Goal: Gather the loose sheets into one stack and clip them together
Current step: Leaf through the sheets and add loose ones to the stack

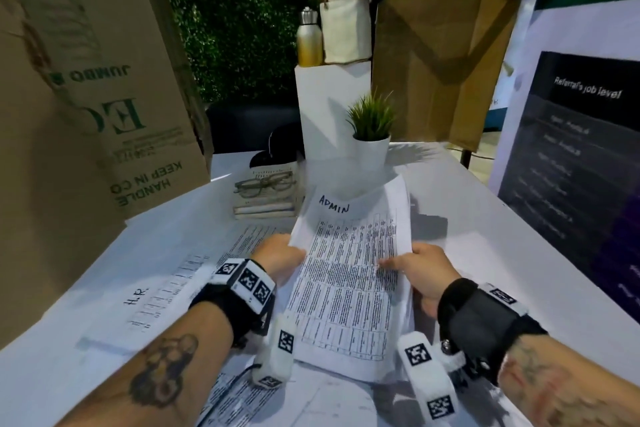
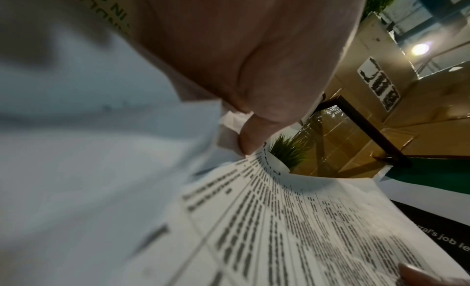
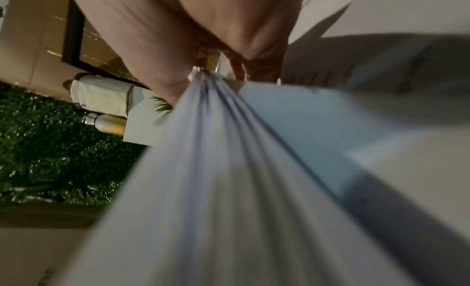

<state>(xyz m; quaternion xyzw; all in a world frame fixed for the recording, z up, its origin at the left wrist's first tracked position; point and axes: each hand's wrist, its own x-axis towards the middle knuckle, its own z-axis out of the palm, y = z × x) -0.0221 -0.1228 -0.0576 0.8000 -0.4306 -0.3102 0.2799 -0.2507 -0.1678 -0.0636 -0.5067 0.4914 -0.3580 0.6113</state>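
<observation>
left hand [image 1: 277, 255] pinches stack [image 1: 349, 284] left edge | right hand [image 1: 424, 274] pinches right edge, thumb on top | stack lifted above tabletop [image 1: 485, 253] | loose sheets [image 1: 166, 274] left

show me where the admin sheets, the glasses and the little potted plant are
ADMIN sheets [image 1: 349, 274], head view, on the printed table of the top page.
glasses [image 1: 265, 184], head view, on the bridge between the lenses.
potted plant [image 1: 372, 152], head view, on the white pot's front.
</observation>
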